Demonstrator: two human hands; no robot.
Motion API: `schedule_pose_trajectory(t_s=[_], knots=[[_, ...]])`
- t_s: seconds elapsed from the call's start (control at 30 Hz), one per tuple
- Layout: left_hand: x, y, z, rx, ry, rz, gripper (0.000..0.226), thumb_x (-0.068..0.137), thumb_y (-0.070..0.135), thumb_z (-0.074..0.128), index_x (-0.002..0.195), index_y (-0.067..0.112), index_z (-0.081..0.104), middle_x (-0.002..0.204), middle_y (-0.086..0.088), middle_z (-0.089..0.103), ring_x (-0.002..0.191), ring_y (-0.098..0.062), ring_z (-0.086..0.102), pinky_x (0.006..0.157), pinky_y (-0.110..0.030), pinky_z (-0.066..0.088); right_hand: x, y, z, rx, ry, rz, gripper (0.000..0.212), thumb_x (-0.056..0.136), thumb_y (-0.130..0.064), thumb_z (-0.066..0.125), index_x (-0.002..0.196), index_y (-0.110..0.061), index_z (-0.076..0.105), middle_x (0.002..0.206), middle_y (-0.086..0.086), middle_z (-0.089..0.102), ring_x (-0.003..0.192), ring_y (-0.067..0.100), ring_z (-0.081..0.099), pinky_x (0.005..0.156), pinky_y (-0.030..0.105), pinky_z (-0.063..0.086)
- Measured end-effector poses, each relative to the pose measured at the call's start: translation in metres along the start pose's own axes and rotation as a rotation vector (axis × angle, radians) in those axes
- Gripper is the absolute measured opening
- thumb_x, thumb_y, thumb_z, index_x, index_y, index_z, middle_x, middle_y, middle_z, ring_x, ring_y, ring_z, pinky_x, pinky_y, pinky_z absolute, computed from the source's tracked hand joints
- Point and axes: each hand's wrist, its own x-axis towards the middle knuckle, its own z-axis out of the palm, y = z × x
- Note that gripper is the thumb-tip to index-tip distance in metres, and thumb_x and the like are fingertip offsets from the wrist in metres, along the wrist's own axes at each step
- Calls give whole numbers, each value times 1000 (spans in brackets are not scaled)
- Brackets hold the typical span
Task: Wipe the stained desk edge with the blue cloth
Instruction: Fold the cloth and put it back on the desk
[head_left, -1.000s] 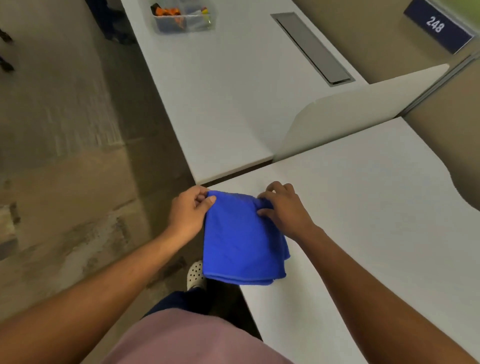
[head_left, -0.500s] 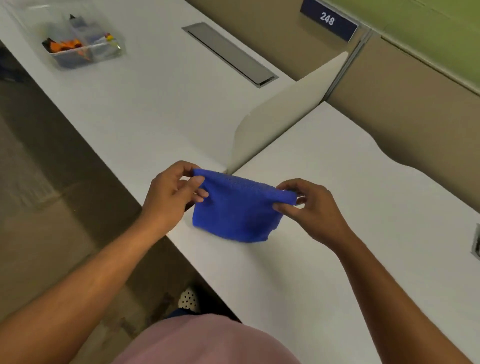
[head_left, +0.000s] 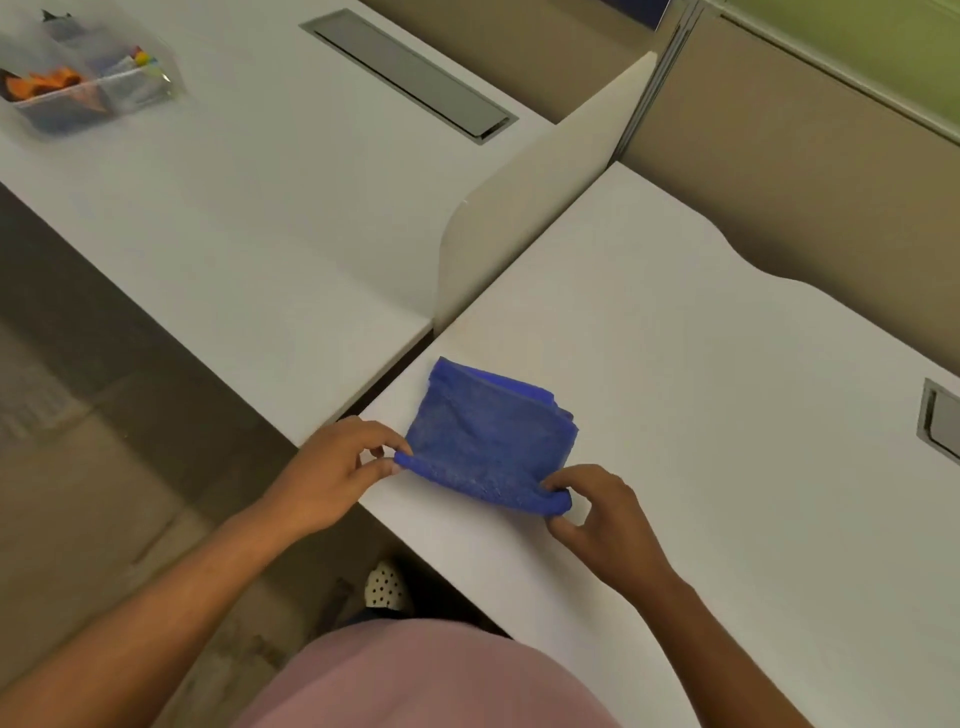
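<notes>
We see the blue cloth (head_left: 491, 441) lying folded on the white desk (head_left: 701, 415), close to its near-left corner; the left hand (head_left: 332, 475) pinches the cloth's near-left corner between thumb and fingers. The right hand (head_left: 605, 519) pinches the near-right corner in the same way; a divider panel (head_left: 524, 208) stands behind the cloth.

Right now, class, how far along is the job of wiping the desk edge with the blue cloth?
Done: the blue cloth lies folded flat on the white desk near its front edge. In hand: the left hand and right hand each pinch a near corner of it. Left: the wiping itself; no stain shows on the edge from this view.
</notes>
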Motion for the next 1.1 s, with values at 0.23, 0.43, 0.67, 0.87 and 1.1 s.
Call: schedule_pose_trajectory(t_s=[0.23, 0.43, 0.67, 0.87, 1.1], knots=[[16, 7, -5, -62, 31, -51, 16, 96, 40, 71, 102, 54, 68, 109, 26, 66, 92, -1, 65, 71, -16, 49, 1, -3, 3, 266, 125, 156, 23, 88, -22, 80, 100, -40, 73, 100, -20, 77, 95, 7, 72, 82, 11, 52], [75, 33, 1, -24, 225, -7, 15, 100, 28, 67, 112, 22, 73, 94, 9, 72, 89, -5, 67, 78, -22, 52, 40, -6, -5, 279, 229, 386, 16, 92, -42, 76, 100, -28, 75, 86, -7, 78, 79, 8, 73, 68, 23, 57], [122, 28, 22, 87, 260, -147, 20, 102, 28, 62, 113, 17, 73, 96, -2, 73, 91, -24, 68, 72, -30, 46, 77, 1, 1, 67, 236, 519, 31, 91, -48, 73, 97, -18, 72, 82, -2, 72, 76, 18, 68, 65, 26, 47], [118, 20, 36, 132, 384, -148, 21, 102, 28, 61, 111, 13, 73, 100, -5, 75, 100, -29, 63, 83, -44, 54, 74, 0, 10, -34, 356, 453, 39, 97, -45, 68, 123, -17, 64, 98, -3, 69, 90, 16, 65, 76, 27, 49], [112, 18, 38, 160, 428, -98, 22, 102, 31, 62, 114, 13, 69, 107, -6, 69, 102, -27, 61, 83, -42, 54, 51, -18, 31, -498, 314, -208, 36, 88, -14, 71, 124, -9, 66, 129, 10, 64, 119, 31, 60, 103, 42, 46]])
